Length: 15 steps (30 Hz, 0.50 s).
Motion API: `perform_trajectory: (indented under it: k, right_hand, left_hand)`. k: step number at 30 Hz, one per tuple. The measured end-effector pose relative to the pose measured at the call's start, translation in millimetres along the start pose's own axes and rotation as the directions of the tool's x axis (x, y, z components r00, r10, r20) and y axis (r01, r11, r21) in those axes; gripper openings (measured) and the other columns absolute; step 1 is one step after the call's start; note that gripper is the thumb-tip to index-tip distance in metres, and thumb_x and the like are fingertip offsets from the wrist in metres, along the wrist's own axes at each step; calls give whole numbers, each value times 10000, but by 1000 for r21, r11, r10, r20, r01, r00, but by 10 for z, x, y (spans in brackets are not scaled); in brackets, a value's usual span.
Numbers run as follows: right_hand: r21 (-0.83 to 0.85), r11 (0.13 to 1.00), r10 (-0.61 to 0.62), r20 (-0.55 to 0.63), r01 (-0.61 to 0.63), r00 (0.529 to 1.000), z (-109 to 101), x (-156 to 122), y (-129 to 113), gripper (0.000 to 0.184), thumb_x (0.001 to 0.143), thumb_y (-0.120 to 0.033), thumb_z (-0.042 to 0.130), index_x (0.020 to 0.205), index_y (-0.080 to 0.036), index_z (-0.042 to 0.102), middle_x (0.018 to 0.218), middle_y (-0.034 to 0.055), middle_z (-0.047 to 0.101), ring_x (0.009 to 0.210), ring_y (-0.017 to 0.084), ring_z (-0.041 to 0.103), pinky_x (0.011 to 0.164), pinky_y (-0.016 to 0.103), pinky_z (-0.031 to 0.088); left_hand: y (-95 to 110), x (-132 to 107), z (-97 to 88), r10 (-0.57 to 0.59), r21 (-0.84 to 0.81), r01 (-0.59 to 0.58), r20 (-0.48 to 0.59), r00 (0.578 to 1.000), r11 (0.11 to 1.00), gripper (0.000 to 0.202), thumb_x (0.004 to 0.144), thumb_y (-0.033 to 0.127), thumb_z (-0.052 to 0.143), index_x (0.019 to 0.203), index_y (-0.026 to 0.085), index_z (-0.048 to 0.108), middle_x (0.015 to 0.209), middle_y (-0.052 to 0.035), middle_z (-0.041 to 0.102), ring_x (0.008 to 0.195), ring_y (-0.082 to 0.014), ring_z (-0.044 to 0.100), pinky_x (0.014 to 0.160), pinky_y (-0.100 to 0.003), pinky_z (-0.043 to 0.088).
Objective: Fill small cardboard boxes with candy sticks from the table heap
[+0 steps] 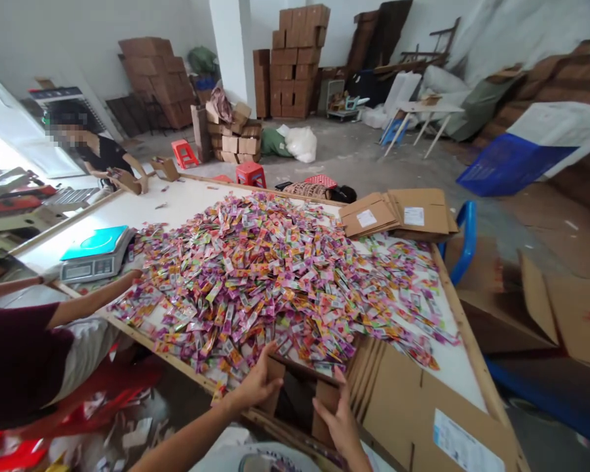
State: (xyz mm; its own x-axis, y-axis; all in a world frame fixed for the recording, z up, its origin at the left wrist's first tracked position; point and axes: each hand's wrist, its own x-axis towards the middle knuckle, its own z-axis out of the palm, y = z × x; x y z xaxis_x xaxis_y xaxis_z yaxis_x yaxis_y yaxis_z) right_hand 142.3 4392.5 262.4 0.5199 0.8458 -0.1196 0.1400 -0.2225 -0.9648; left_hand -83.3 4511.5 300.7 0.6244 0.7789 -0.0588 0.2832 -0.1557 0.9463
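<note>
An opened cardboard box (274, 391) stands at the near edge of the table, its top facing me and its inside dark. My left hand (259, 381) grips its left side, thumb and fingers around the flap. On the opposite side, my right hand (338, 416) holds the right flap between thumb and fingers. Just beyond the box spreads a big heap of small colourful wrapped packets (270, 262). To the right of my right hand lies a stack of flattened cardboard boxes (403, 393), the top one with a white label.
A wooden rim (472, 341) edges the white table. A scale (96, 252) sits at the left, near a co-worker's arm (98, 295). Another person (103, 154) handles a box at the far left corner. More flattened cartons (417, 213) lie at the far right; a blue cart handle (465, 242) stands beside them.
</note>
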Motion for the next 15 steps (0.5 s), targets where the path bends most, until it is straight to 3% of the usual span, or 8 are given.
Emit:
perform_trajectory:
  k: [2, 4, 6, 8, 9, 12, 13, 15]
  right_hand:
    - [4, 998, -60, -35, 60, 998, -24, 23, -25, 662, 761, -572, 626, 1301, -206, 515, 1438, 158, 483, 1333, 305, 468, 1141, 510, 337]
    - [-15, 995, -95, -14, 95, 995, -111, 17, -23, 425, 786, -510, 583, 1058, -193, 661, 1326, 169, 573, 1253, 321, 538, 1101, 523, 389]
    - [-78, 990, -111, 74, 117, 991, -242, -5, 11, 307, 772, -445, 567, 856, -196, 725, 1243, 173, 628, 1206, 343, 576, 1083, 542, 406]
    - [-147, 979, -116, 169, 142, 979, -383, -16, 50, 290, 751, -409, 559, 817, -214, 763, 1249, 166, 640, 1211, 357, 580, 1093, 556, 396]
    - [-174, 973, -116, 209, 154, 971, -447, -13, 58, 299, 743, -412, 566, 844, -226, 778, 1281, 161, 630, 1230, 361, 571, 1099, 558, 391]
    - [-240, 958, -86, 281, 157, 956, -581, 16, 3, 378, 695, -504, 650, 945, -258, 793, 1369, 148, 587, 1278, 378, 536, 1105, 553, 393]
    - [-243, 960, -63, 299, 140, 952, -603, 23, -37, 423, 676, -539, 680, 977, -264, 790, 1385, 145, 577, 1289, 380, 526, 1103, 545, 400]
    - [-198, 978, -5, 308, 69, 951, -606, 22, -122, 486, 671, -616, 691, 990, -262, 788, 1386, 141, 580, 1292, 381, 525, 1088, 526, 426]
  left_hand:
    - [-35, -15, -28, 89, 129, -85, -29, 996, 988, 670, 876, 286, 560, 1468, 167, 270, 1561, -205, 315, 1476, -302, 251, 1208, -539, 204]
    - [-5, -31, -82, 180, 236, -175, 4, 984, 956, 444, 905, 209, 467, 1349, 188, 463, 1494, -186, 418, 1432, -285, 338, 1176, -512, 283]
    - [64, -54, -166, 235, 307, -256, 107, 966, 917, 326, 922, 196, 428, 1185, 222, 619, 1378, -158, 549, 1357, -276, 442, 1143, -485, 334]
    - [160, -73, -277, 237, 320, -307, 240, 941, 896, 298, 903, 297, 532, 1168, 243, 656, 1359, -153, 582, 1345, -300, 461, 1146, -489, 327]
    - [215, -78, -339, 225, 310, -318, 300, 927, 896, 398, 854, 384, 624, 1225, 240, 635, 1410, -166, 547, 1373, -331, 429, 1154, -508, 309]
    - [388, -57, -500, 148, 275, -284, 428, 891, 919, 981, 574, 623, 816, 1395, 183, 506, 1557, -239, 349, 1441, -437, 291, 1150, -574, 287]
    - [435, -37, -531, 121, 271, -262, 444, 888, 926, 1079, 498, 654, 838, 1400, 167, 500, 1554, -256, 342, 1435, -457, 290, 1141, -580, 299]
    - [483, 16, -545, 70, 280, -214, 446, 892, 936, 1052, 465, 648, 852, 1353, 169, 553, 1488, -248, 431, 1386, -452, 369, 1113, -556, 349]
